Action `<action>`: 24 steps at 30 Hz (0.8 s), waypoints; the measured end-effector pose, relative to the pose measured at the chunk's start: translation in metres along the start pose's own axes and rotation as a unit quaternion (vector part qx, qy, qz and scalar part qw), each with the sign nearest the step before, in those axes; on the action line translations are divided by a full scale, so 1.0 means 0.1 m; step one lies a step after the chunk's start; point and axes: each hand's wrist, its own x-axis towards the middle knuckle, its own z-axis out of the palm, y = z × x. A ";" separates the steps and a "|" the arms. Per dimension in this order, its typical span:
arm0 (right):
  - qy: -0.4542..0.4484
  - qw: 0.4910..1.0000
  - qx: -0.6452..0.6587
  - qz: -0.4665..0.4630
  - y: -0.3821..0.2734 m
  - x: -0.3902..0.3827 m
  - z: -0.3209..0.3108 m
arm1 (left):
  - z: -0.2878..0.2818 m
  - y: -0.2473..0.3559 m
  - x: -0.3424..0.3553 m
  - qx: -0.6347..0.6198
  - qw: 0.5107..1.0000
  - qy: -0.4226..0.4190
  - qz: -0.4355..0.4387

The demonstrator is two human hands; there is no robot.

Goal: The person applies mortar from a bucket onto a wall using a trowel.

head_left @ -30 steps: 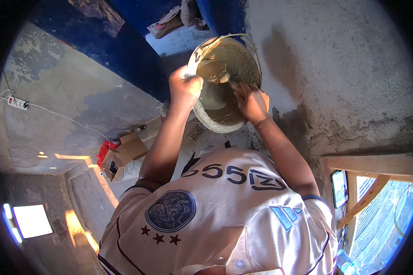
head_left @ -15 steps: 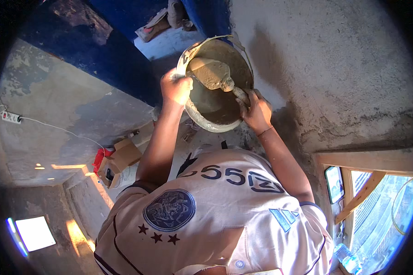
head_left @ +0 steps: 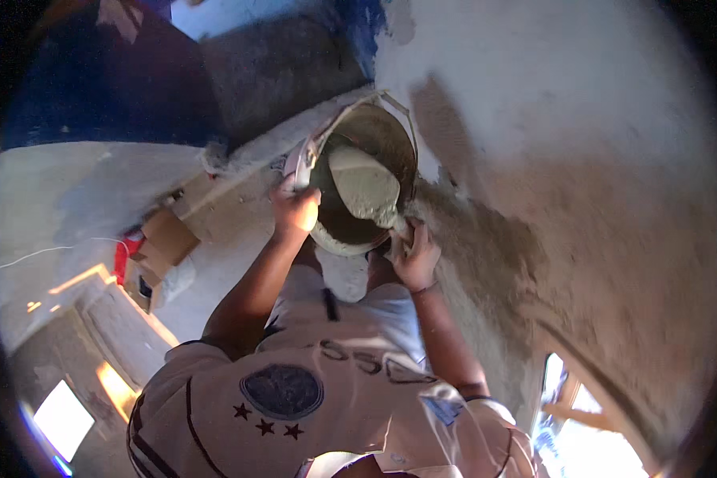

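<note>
A round bucket (head_left: 344, 244), its rim crusted with grey plaster, hangs in front of my body with its mouth turned up toward me. My left hand (head_left: 295, 210) is closed around the left side of its rim. Inside lies the broad blade of a trowel (head_left: 364, 185), coated in wet plaster. My right hand (head_left: 418, 256) is wrapped round the trowel's handle, at the bucket's lower right edge. The bucket's wire handle (head_left: 400, 110) stands up along the far rim. How much plaster is in the bucket's shadowed bottom, I cannot tell.
Close on the right rises a plastered wall (head_left: 502, 207) with damp brown patches. An open cardboard box (head_left: 170, 237) and a red object (head_left: 123, 259) sit on the left. A blue-painted surface (head_left: 111, 88) is at the far left; a bright window (head_left: 585, 430) is at lower right.
My view has turned and tipped down, showing my legs. The bucket, with both hands, sits lower and closer to my body. Both hands keep their holds.
</note>
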 end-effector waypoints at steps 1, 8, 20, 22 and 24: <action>0.010 1.000 0.009 0.025 0.13 -0.08 0.16 | 0.03 -0.26 0.04 0.037 0.998 -0.029 0.027; -0.021 0.986 0.124 0.106 0.83 -0.51 1.51 | -0.11 -2.04 0.17 0.127 0.990 0.024 -0.048; 0.017 0.985 0.062 0.161 2.20 -0.86 3.05 | 0.02 -3.75 0.63 0.347 0.936 0.046 -0.043; -0.001 0.982 0.060 0.180 2.41 -0.83 3.10 | 0.21 -3.76 0.80 0.335 0.938 0.054 -0.067; -0.015 0.979 0.060 0.197 2.61 -0.77 3.16 | 0.29 -3.85 0.87 0.328 0.938 0.034 -0.103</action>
